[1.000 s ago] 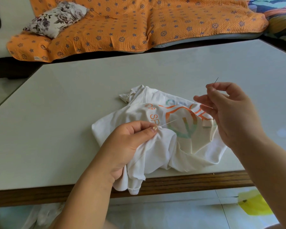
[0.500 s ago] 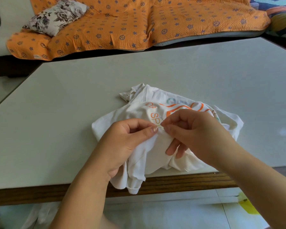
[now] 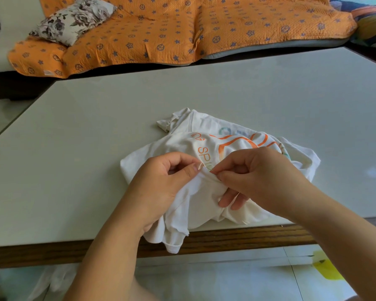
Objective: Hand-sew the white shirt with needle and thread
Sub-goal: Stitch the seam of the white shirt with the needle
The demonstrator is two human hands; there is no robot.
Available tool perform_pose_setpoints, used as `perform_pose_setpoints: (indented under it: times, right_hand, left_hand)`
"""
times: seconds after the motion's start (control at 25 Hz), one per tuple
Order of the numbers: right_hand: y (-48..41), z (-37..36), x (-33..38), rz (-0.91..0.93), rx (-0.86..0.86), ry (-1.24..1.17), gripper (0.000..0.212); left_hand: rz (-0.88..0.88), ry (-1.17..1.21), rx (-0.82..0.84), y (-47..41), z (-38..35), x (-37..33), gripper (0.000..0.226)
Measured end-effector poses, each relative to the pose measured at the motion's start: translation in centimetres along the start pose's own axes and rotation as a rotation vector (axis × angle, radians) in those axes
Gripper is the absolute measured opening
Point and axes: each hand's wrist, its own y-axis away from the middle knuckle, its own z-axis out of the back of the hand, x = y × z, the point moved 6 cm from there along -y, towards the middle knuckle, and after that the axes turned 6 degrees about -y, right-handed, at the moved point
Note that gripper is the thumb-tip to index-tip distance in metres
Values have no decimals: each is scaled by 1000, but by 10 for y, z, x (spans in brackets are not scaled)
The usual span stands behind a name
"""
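Now both of my hands meet at one fold of the crumpled white cotton shirt with orange and teal print (image 3: 206, 192), which lies bunched on the pale smooth table (image 3: 96, 148), its lower part hanging over the near wooden edge below my left wrist.

Left hand (image 3: 161, 187): thumb and forefinger pinched on a raised ridge of cloth, the other fingers curled under it. Reason, as I judge it: the pinch holds the fabric taut and lifted off the table so a stitch can pass through the fold alone.

Right hand (image 3: 254, 177): just right of the left, fingertips nearly touching it. Thumb and forefinger pressed together on what I take to be the thin sewing needle (image 3: 209, 168), of which only a faint sliver shows between the two hands; the lower fingers are spread beneath the shirt, supporting it from below. The thread is too fine to make out.

Step in hand, by my reading: driving the needle into the pinched fold. Progress on the seam cannot be told from here.

Writing: orange letters "SPI" readable just beyond my left thumb, the rest hidden behind my right hand. A second orange line above it is unreadable. No brand label visible.
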Motion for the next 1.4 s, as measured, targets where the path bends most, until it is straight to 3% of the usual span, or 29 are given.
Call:
perform_pose_setpoints:
  times: [0.88,1.4]
  right_hand:
    - [-1,-1,-3,-27,38,-29,17]
    - [-1,-7,-6,43,59,-221,10]
  left_hand:
    - [-1,45,19,0,-1,0,21]
    - [159,304,151,3,-10,2,22]
